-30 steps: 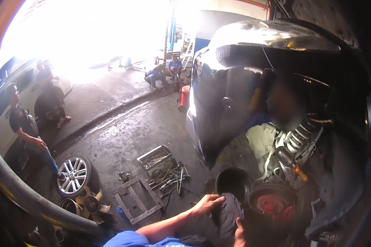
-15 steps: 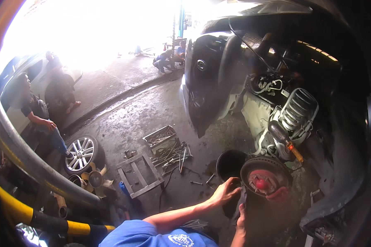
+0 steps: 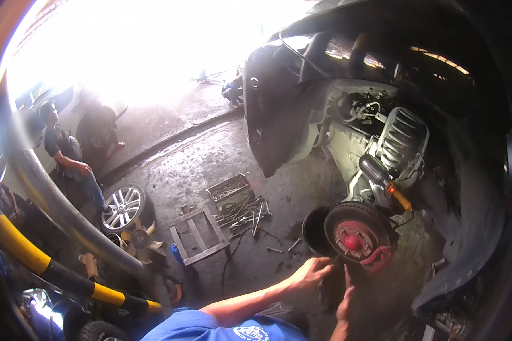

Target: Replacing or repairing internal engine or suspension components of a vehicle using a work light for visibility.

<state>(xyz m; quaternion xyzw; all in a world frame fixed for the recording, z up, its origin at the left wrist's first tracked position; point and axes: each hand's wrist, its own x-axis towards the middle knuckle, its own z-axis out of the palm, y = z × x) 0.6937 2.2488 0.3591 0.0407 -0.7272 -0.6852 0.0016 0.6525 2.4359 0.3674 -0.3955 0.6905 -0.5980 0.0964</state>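
Observation:
Just below the wheel hub, my left hand (image 3: 310, 273) has its thumb and fingers drawn together. My right hand (image 3: 345, 301) is close beside it, one finger pointing up toward the hub. Dark, limp-looking material (image 3: 331, 284) shows between the two hands; its kind is too dark to make out. Ahead of my fingers stands a round brake assembly with a red hub (image 3: 352, 242), a dark outer rim (image 3: 352, 211) around it and a red caliper (image 3: 376, 260) at its lower right. A black bucket (image 3: 313, 230) sits against its left side.
A work lamp with an orange handle (image 3: 400, 196) rests by the coil spring (image 3: 404, 136) in the raised vehicle's wheel well. Left lie a metal frame stool (image 3: 199, 233), a toolbox (image 3: 227, 190) with scattered wrenches, and an alloy wheel (image 3: 122, 209). A seated person (image 3: 68, 150) is farther left.
The view has shifted, so the scene sits differently in it. My hands have come nearer the hub's lower edge, and the dark material between them shows less clearly.

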